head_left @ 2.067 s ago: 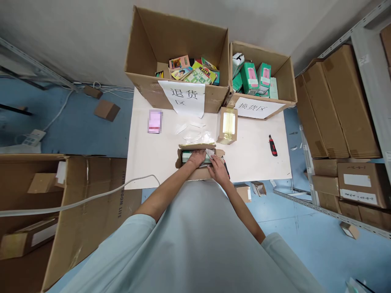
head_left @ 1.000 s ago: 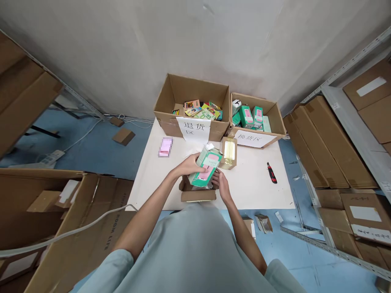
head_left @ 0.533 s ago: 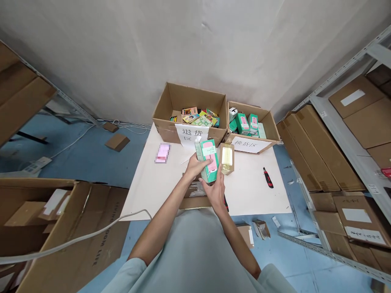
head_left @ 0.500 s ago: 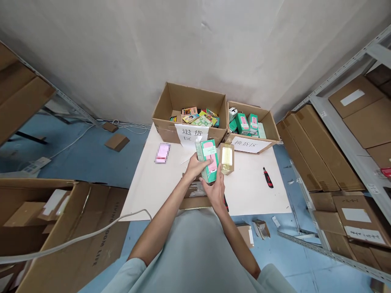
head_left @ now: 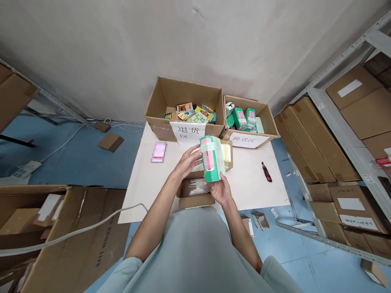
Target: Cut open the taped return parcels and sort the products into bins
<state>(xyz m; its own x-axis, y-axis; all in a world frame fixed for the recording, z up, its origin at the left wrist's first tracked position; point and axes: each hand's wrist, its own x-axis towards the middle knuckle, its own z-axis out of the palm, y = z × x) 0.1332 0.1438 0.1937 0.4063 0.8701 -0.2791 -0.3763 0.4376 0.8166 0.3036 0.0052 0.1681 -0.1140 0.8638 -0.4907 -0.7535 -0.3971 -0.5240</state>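
A green and white product box (head_left: 210,160) with a pink picture is held up, slightly tilted, above the table. My right hand (head_left: 221,190) grips its lower right corner from beneath. Beside the box's left face, my left hand (head_left: 187,162) has its fingers spread; whether the fingertips touch the box I cannot tell. Below the hands lies an opened brown carton (head_left: 197,199) with clear wrapping inside. Partly hidden behind the held box stands a small taped carton (head_left: 227,152) with a pale label.
Two cardboard boxes with paper signs stand at the back: a larger box (head_left: 154,126) of colourful packs and a smaller box (head_left: 271,122) of green boxes. A red and black utility knife (head_left: 266,172) lies right on the white table (head_left: 137,183); a blurred pink item (head_left: 159,152) lies left.
The green box has turned so its side panel now shows on the right. My left hand has loosened from its front and moved to its left side; my right hand has shifted beneath it.
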